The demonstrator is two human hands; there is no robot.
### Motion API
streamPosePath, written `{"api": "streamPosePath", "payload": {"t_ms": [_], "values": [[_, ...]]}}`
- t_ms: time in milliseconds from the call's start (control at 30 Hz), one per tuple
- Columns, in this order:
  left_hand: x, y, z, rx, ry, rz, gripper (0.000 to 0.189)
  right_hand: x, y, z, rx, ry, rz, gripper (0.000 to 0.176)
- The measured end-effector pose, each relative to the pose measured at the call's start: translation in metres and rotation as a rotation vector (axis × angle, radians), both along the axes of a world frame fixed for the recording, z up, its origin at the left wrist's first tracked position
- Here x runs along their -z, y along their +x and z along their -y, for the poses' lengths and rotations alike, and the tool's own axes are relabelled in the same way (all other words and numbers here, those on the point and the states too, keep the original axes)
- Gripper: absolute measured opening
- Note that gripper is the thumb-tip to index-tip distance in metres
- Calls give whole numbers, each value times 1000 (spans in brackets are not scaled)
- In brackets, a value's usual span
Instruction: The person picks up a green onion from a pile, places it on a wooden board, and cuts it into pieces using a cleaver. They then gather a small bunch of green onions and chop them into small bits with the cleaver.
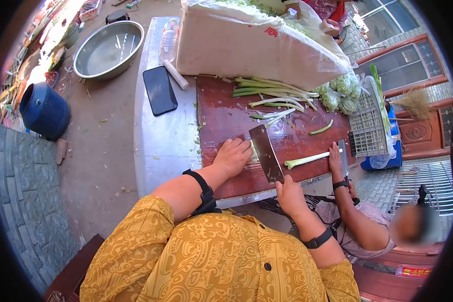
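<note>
My right hand (291,195) is closed around the handle of a cleaver (267,155), whose broad blade stands over the red-brown board (219,118). Just left of the blade, my left hand (233,158) presses down with curled fingers on a scallion (255,152); only a pale bit of it shows. A bunch of scallions (277,93) lies across the far part of the board. One short green piece (321,127) lies apart from them. To the right, a co-worker's hand (334,158) rests by a white-stemmed scallion (309,159) and a knife (344,158).
A large white foam box (236,48) of chopped greens stands at the back, with another person behind it. On the metal tabletop (153,146) lie a phone (160,90) and a plastic bottle (169,40). A grey crate (370,123) stands right; a metal basin (108,50) sits left.
</note>
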State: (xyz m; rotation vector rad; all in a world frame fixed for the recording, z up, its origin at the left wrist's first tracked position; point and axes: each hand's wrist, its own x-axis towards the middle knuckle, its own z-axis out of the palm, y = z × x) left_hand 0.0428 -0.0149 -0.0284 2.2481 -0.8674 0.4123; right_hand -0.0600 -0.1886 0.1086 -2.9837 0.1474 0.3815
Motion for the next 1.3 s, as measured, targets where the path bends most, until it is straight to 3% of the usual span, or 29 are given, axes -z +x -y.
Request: {"api": "streamPosePath", "payload": {"t_ms": [267, 467, 533, 733, 833, 933, 967, 1033, 1167, 1300], "values": [[5, 1, 2, 18, 6, -6, 12, -5, -5, 3, -3, -78, -123, 27], [9, 3, 3, 6, -15, 26, 20, 19, 12, 3, -17, -49, -71, 27], [4, 3, 2, -2, -27, 8, 13, 34, 24, -1, -31, -82, -43, 26], [4, 0, 2, 10, -24, 32, 18, 65, 52, -11, 28, 13, 95, 27], [4, 4, 1, 28, -26, 1, 18, 81, 50, 1, 110, 89, 195, 27], [2, -1, 1, 13, -37, -10, 18, 94, 46, 7, 341, 292, 188, 26], [1, -1, 0, 1, -41, -6, 19, 96, 46, 9, 293, 291, 242, 25], [2, -2, 0, -2, -18, -24, 20, 87, 38, 6, 206, 281, 341, 24], [4, -1, 0, 8, 23, -24, 23, 63, 34, 13, 242, 385, 225, 23], [-15, 0, -5, 45, 179, -148, 40, 44, 22, 14, 244, 369, 172, 23]]}}
